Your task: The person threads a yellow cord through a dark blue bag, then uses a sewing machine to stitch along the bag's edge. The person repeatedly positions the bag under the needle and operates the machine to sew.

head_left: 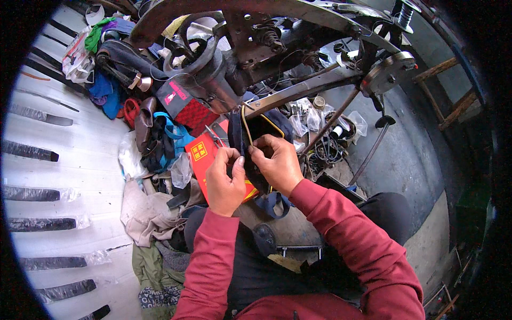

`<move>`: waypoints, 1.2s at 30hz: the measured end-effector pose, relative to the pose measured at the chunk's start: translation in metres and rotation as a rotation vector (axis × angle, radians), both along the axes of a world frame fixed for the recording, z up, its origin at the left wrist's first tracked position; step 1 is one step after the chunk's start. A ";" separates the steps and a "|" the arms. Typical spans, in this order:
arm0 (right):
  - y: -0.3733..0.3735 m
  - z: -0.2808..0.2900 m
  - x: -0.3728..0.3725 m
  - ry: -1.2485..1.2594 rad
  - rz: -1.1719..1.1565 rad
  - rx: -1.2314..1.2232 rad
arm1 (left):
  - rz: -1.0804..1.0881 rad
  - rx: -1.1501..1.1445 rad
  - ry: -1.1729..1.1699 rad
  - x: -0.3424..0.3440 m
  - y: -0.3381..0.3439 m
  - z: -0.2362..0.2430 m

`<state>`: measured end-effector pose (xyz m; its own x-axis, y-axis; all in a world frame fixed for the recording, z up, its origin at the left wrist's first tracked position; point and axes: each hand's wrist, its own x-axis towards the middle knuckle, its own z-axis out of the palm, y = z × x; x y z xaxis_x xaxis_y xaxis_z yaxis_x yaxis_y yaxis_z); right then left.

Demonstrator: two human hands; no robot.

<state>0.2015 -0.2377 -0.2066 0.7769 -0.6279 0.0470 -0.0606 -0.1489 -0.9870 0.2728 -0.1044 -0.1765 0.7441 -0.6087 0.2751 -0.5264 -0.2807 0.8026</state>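
Observation:
A dark navy fabric bag [236, 130] with yellow-tan edging hangs open below the arm of an old metal sewing machine [288, 98]. My right hand [280, 162] pinches the bag's edge by the tan trim [246, 127]. Close beside it, my left hand [226, 180] is closed, thumb against the curled fingers, at the bag's left side. What those fingertips hold is too small to make out. Just above them, small metal scissors [214, 136] rest over a red box [198, 160]. The lower part of the bag is partly hidden behind my hands.
A spool [406, 15] and a round wheel [386, 72] sit on the machine's right side. Bags and cloths [154, 128] are heaped on the left, beside a white sheet [101, 176] with dark strips. A box of small parts [330, 133] stands right of the bag.

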 end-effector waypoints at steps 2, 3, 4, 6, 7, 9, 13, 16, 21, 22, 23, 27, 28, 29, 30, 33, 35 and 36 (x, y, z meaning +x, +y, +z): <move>0.000 0.002 -0.002 -0.043 -0.060 -0.192 | 0.025 -0.021 -0.055 -0.002 -0.002 -0.001; 0.000 0.003 -0.002 -0.026 -0.036 -0.164 | 0.043 -0.021 -0.055 -0.005 -0.002 -0.002; 0.000 0.005 -0.004 -0.021 -0.020 -0.143 | 0.060 -0.021 -0.055 -0.007 -0.003 -0.002; 0.001 0.006 -0.006 -0.021 0.032 -0.115 | 0.079 -0.020 -0.111 -0.008 -0.006 -0.003; 0.001 0.007 -0.006 -0.029 0.026 -0.135 | 0.086 -0.018 -0.133 -0.008 -0.007 -0.003; 0.001 0.007 -0.007 -0.025 0.031 -0.172 | 0.090 -0.021 -0.153 -0.009 -0.007 -0.002; -0.001 0.005 -0.009 -0.040 0.094 -0.170 | 0.094 -0.003 -0.136 -0.012 -0.007 -0.001; -0.003 0.005 -0.007 -0.022 0.152 0.029 | 0.104 0.004 -0.103 -0.013 -0.007 -0.002; -0.005 0.007 -0.001 -0.027 0.145 0.244 | 0.095 -0.017 -0.105 -0.013 -0.005 -0.002; -0.003 0.008 0.000 -0.011 0.142 0.254 | 0.100 -0.005 -0.121 -0.014 -0.004 -0.001; -0.001 0.009 0.000 -0.021 0.137 0.290 | 0.104 0.002 -0.139 -0.014 -0.003 -0.001; 0.006 0.012 -0.004 -0.022 0.121 0.311 | 0.107 -0.032 -0.203 -0.013 -0.004 -0.001; 0.006 0.012 -0.005 -0.012 0.120 0.300 | 0.114 -0.032 -0.217 -0.015 -0.003 -0.001; 0.007 0.013 -0.005 -0.002 0.118 0.290 | 0.118 -0.042 -0.231 -0.018 -0.003 -0.002; 0.007 0.013 -0.006 0.004 0.110 0.313 | 0.129 -0.051 -0.134 -0.022 -0.003 -0.002; 0.006 0.014 -0.005 0.023 0.100 0.338 | 0.153 -0.125 0.133 -0.041 0.002 -0.002; 0.008 0.015 -0.005 0.041 0.110 0.289 | 0.173 -0.214 0.289 -0.059 0.005 -0.002; 0.009 0.016 -0.005 0.048 0.103 0.318 | 0.131 -0.298 0.529 -0.069 0.008 -0.002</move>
